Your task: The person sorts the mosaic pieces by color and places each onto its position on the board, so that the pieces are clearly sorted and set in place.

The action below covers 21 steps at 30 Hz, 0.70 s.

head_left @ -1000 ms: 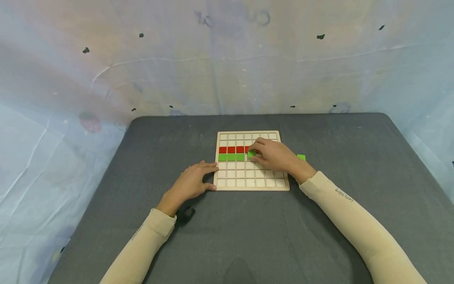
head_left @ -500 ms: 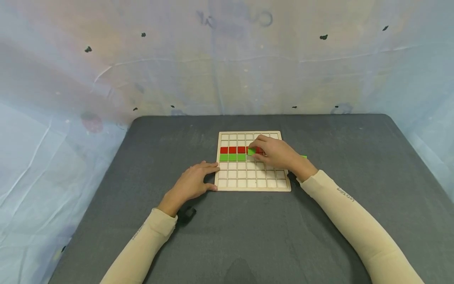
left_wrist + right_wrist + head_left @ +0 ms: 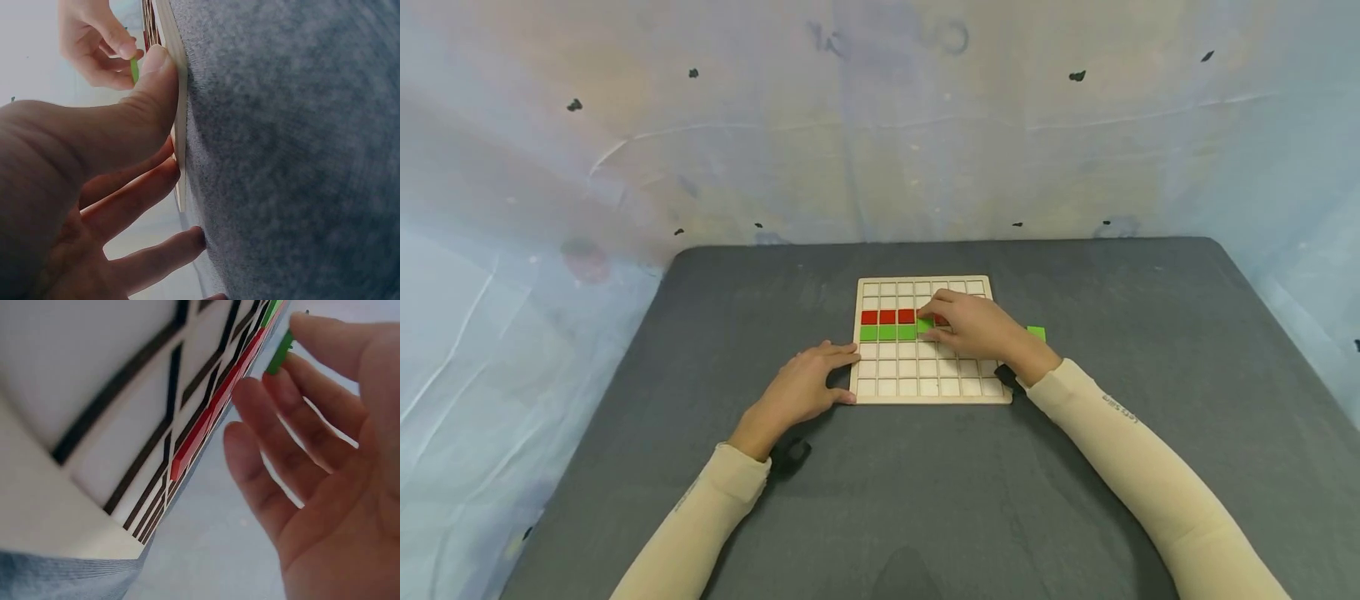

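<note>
A pale wooden grid board (image 3: 931,388) lies on the dark table. One of its rows holds red square tiles (image 3: 887,317), and the row below it holds green square tiles (image 3: 887,333). My right hand (image 3: 973,325) pinches a green tile (image 3: 281,353) between thumb and fingers, close over the board beside the last green tile in that row. It hides part of the red row. My left hand (image 3: 801,383) rests at the board's left edge, thumb and fingertips touching the rim, as the left wrist view (image 3: 156,69) also has it.
Another green tile (image 3: 1036,332) lies on the table (image 3: 880,492) right of the board, partly behind the right wrist. Dark wrist devices (image 3: 792,457) sit under both wrists. A pale printed cloth (image 3: 880,125) hangs behind the table.
My right hand, holding the green tile, has shifted slightly left over the board, after a small lift half a second ago. My left hand has stayed at the board's edge.
</note>
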Motion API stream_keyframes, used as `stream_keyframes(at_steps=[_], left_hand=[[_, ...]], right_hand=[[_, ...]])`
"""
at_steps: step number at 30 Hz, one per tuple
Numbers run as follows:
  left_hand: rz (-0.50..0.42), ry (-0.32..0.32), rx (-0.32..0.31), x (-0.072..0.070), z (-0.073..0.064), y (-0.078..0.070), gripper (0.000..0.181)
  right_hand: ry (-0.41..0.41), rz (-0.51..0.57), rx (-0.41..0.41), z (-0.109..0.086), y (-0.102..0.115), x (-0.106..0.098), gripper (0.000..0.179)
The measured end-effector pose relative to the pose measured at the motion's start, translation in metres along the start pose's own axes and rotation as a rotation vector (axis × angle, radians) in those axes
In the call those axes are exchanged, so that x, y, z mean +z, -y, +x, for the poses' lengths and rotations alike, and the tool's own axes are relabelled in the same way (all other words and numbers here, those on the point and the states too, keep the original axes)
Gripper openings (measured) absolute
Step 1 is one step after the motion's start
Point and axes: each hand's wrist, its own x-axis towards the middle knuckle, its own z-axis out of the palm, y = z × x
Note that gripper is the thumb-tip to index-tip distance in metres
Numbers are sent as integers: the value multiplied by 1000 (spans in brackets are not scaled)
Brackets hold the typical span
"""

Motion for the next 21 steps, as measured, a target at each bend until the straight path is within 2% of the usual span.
stream_keyframes(at_steps=[5,10,21], left_hand=[[7,-4,8,0,1,0,70],[-1,6,-9,0,1,-1,70],[9,3,8,2,4,-3,70]], right_hand=[[22,-14,3,2,-1,3,32],[35,-12,16,2,-2,4,31],[21,-19,13,-2,-6,6,32]])
